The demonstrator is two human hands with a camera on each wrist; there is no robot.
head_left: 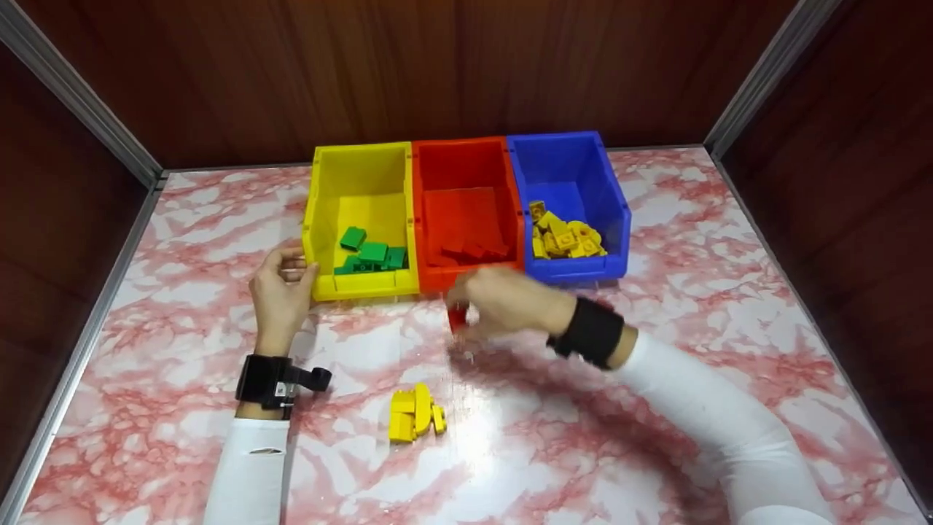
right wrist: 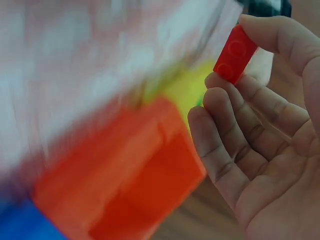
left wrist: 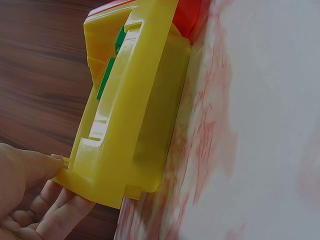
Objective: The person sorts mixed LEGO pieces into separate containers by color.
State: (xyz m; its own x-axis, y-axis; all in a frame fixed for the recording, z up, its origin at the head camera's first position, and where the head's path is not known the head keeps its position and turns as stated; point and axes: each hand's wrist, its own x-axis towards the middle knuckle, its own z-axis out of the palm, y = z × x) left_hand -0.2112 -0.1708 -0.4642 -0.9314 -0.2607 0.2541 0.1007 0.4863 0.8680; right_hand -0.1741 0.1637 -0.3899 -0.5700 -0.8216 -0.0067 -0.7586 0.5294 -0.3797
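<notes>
Between thumb and fingertips, my right hand (head_left: 510,300) pinches a small red toy brick (right wrist: 234,56), its round studs showing in the right wrist view. That hand is just in front of the red bin (head_left: 461,166), where several red bricks (head_left: 475,251) lie. My left hand (head_left: 280,300) grips the front left corner of the yellow bin (left wrist: 117,130), thumb on the rim and fingers under it. Inside the yellow bin are several green bricks (head_left: 373,253). The blue bin (head_left: 576,273), at the right of the row, contains several yellow bricks (head_left: 567,238).
A small cluster of yellow bricks (head_left: 415,414) lies on the marbled tabletop (head_left: 350,474), nearer to me than the bins. Dark wood panels (head_left: 437,65) with metal edge strips enclose the table at the back and both sides.
</notes>
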